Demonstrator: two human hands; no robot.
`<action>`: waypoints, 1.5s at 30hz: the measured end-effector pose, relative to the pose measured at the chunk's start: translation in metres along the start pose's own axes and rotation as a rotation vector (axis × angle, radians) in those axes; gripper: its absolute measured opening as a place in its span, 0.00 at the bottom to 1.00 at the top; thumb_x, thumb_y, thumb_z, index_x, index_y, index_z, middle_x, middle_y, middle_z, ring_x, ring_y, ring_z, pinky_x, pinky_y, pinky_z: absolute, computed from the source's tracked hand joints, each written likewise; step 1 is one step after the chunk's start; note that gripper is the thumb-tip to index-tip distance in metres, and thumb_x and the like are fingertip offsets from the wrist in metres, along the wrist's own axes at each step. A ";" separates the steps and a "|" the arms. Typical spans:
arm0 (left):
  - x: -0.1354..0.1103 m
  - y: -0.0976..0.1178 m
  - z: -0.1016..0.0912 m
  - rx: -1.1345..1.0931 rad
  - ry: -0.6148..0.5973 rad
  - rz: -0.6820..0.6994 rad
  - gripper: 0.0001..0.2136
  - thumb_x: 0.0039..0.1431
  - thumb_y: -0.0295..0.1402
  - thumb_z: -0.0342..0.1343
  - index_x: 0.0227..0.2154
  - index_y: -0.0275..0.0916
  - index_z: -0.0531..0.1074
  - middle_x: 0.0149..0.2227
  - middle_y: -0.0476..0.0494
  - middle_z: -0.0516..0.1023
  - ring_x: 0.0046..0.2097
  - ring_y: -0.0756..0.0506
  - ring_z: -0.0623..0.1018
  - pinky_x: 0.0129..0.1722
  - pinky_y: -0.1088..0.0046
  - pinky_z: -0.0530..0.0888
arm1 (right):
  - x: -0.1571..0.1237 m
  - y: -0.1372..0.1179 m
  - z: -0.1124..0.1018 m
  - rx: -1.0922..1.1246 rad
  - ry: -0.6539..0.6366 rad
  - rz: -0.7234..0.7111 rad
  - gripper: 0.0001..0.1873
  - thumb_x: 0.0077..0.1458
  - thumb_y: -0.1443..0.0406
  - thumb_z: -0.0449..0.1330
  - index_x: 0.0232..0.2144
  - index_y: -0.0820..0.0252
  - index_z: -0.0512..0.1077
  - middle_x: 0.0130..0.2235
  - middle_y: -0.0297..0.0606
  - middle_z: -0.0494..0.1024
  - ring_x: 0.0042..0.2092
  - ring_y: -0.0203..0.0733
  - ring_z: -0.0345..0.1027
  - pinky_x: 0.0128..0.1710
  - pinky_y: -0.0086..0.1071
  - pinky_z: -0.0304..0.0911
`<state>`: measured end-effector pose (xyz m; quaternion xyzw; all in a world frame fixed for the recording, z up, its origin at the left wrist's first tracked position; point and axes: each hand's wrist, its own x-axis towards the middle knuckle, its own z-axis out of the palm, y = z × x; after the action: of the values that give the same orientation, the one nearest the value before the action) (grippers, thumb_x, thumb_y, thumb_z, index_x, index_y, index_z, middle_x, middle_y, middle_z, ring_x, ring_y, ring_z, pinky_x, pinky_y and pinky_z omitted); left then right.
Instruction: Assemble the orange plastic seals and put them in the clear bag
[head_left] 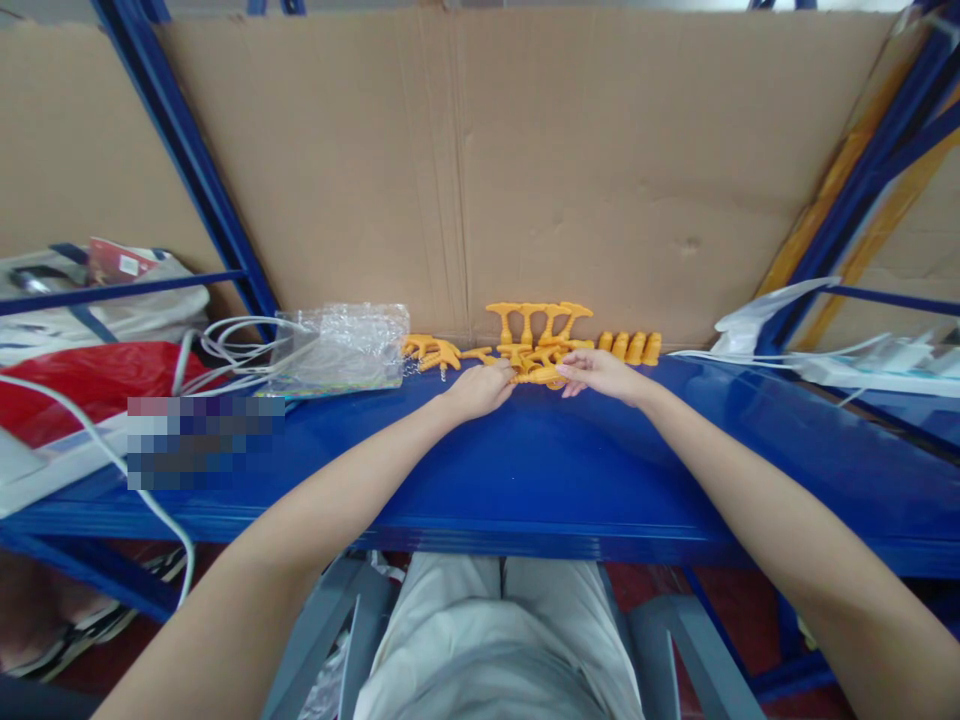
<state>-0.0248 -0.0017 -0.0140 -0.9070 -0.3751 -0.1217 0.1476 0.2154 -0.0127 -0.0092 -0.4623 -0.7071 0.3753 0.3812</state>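
A pile of yellow hammer-shaped plastic pieces (534,358) lies at the back of the blue table, between my two hands. My left hand (480,390) is at the pile's left side, back upward, with its fingers curled in and closed; what they hold, if anything, is hidden. From the right, my right hand (602,374) reaches to the pile's edge, fingers partly bent and apart, beside a yellow piece (546,376). Behind the pile, several yellow T-shaped hammers (526,318) stand upright in a row. More yellow pieces with small chains (431,352) lie left of my left hand.
Several short yellow cylinders (630,348) stand in a row right of the pile. Clear plastic bags (341,345) and white cables (236,335) lie on the left; a white power strip (862,370) is on the right. A cardboard wall (600,180) closes the back of the blue table (525,480).
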 end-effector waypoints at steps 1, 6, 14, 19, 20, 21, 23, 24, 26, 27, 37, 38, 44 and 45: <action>0.000 0.000 0.001 0.001 0.007 0.001 0.13 0.67 0.29 0.46 0.45 0.33 0.75 0.46 0.33 0.79 0.47 0.39 0.80 0.47 0.64 0.77 | 0.000 0.000 0.002 0.011 0.007 0.020 0.15 0.56 0.55 0.67 0.32 0.59 0.70 0.28 0.38 0.80 0.26 0.38 0.76 0.31 0.33 0.76; 0.000 -0.003 0.001 0.029 0.006 -0.006 0.14 0.68 0.29 0.45 0.45 0.32 0.75 0.46 0.32 0.79 0.47 0.39 0.80 0.47 0.63 0.77 | -0.001 -0.001 0.012 0.054 0.036 0.093 0.16 0.64 0.52 0.59 0.33 0.58 0.67 0.24 0.37 0.79 0.22 0.37 0.74 0.22 0.28 0.71; 0.001 -0.001 -0.002 0.023 -0.010 -0.017 0.14 0.68 0.29 0.45 0.46 0.31 0.75 0.46 0.32 0.79 0.47 0.39 0.81 0.46 0.63 0.78 | -0.005 -0.001 -0.003 0.079 -0.099 0.048 0.23 0.53 0.63 0.71 0.45 0.55 0.64 0.30 0.32 0.82 0.26 0.37 0.77 0.29 0.31 0.75; 0.000 0.001 -0.001 0.034 -0.008 -0.006 0.14 0.68 0.29 0.45 0.46 0.32 0.75 0.46 0.32 0.79 0.47 0.39 0.81 0.46 0.63 0.78 | -0.005 0.000 0.000 0.041 -0.103 0.048 0.18 0.58 0.53 0.65 0.34 0.58 0.65 0.26 0.37 0.81 0.21 0.37 0.73 0.23 0.29 0.70; 0.000 0.001 -0.001 0.031 -0.005 -0.005 0.14 0.68 0.29 0.45 0.46 0.31 0.75 0.46 0.32 0.79 0.47 0.38 0.81 0.46 0.63 0.78 | -0.005 0.000 0.002 0.025 -0.103 0.065 0.19 0.60 0.50 0.63 0.32 0.58 0.65 0.24 0.38 0.80 0.20 0.36 0.72 0.20 0.28 0.68; 0.000 0.000 -0.002 0.030 -0.004 -0.004 0.14 0.68 0.29 0.44 0.46 0.31 0.74 0.46 0.31 0.79 0.47 0.38 0.81 0.46 0.63 0.77 | -0.005 -0.001 0.004 0.007 -0.093 0.087 0.21 0.61 0.48 0.60 0.30 0.58 0.64 0.23 0.39 0.79 0.19 0.36 0.71 0.18 0.27 0.65; 0.001 0.000 -0.002 0.033 -0.005 -0.006 0.15 0.68 0.29 0.44 0.47 0.31 0.74 0.47 0.31 0.79 0.48 0.38 0.80 0.46 0.62 0.77 | -0.005 -0.003 0.007 -0.029 -0.059 0.132 0.23 0.64 0.46 0.55 0.28 0.57 0.64 0.22 0.39 0.78 0.17 0.35 0.69 0.15 0.26 0.61; 0.001 -0.001 -0.002 0.035 -0.006 -0.007 0.15 0.68 0.29 0.44 0.47 0.31 0.74 0.47 0.31 0.78 0.48 0.38 0.80 0.46 0.62 0.77 | -0.005 -0.004 0.008 -0.045 -0.041 0.147 0.24 0.64 0.46 0.54 0.27 0.57 0.64 0.22 0.39 0.78 0.17 0.34 0.68 0.15 0.26 0.60; 0.001 -0.002 -0.002 0.035 -0.010 -0.013 0.15 0.68 0.29 0.44 0.46 0.30 0.74 0.47 0.31 0.78 0.48 0.37 0.80 0.47 0.61 0.77 | -0.004 -0.006 0.008 -0.065 -0.017 0.146 0.23 0.64 0.46 0.55 0.29 0.58 0.66 0.24 0.40 0.79 0.17 0.34 0.68 0.14 0.26 0.60; 0.001 -0.003 -0.002 0.031 -0.011 -0.017 0.15 0.67 0.29 0.44 0.46 0.30 0.74 0.47 0.31 0.78 0.48 0.37 0.80 0.47 0.61 0.77 | -0.004 -0.006 0.007 -0.066 -0.010 0.128 0.21 0.63 0.47 0.57 0.31 0.58 0.67 0.26 0.39 0.80 0.18 0.34 0.69 0.15 0.26 0.61; 0.001 -0.004 -0.001 0.069 -0.019 -0.014 0.16 0.68 0.31 0.43 0.46 0.31 0.75 0.48 0.31 0.78 0.47 0.39 0.80 0.46 0.64 0.77 | -0.004 -0.003 0.004 -0.012 0.003 0.026 0.16 0.54 0.59 0.69 0.32 0.58 0.66 0.26 0.32 0.79 0.19 0.31 0.69 0.20 0.26 0.65; 0.001 -0.003 -0.002 0.074 -0.019 -0.016 0.16 0.68 0.31 0.43 0.45 0.31 0.75 0.47 0.32 0.78 0.46 0.39 0.80 0.46 0.64 0.77 | -0.004 -0.004 0.005 -0.018 0.005 0.032 0.15 0.56 0.59 0.68 0.31 0.59 0.67 0.26 0.34 0.80 0.19 0.31 0.68 0.20 0.26 0.65; 0.000 -0.002 -0.009 0.096 0.002 -0.017 0.15 0.68 0.30 0.44 0.46 0.32 0.75 0.46 0.34 0.79 0.48 0.40 0.80 0.47 0.66 0.77 | -0.007 -0.012 0.012 -0.016 0.041 0.074 0.21 0.65 0.53 0.58 0.25 0.61 0.66 0.24 0.41 0.80 0.17 0.31 0.67 0.18 0.25 0.61; 0.001 -0.002 -0.011 0.096 0.012 -0.017 0.15 0.68 0.30 0.44 0.46 0.33 0.75 0.46 0.35 0.79 0.48 0.41 0.80 0.48 0.66 0.77 | -0.007 -0.012 0.013 -0.012 0.048 0.084 0.23 0.66 0.51 0.56 0.24 0.60 0.66 0.23 0.41 0.79 0.17 0.32 0.67 0.18 0.25 0.60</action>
<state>-0.0267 -0.0040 -0.0037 -0.8950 -0.3872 -0.1103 0.1922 0.2015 -0.0246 -0.0052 -0.5028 -0.6800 0.3755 0.3793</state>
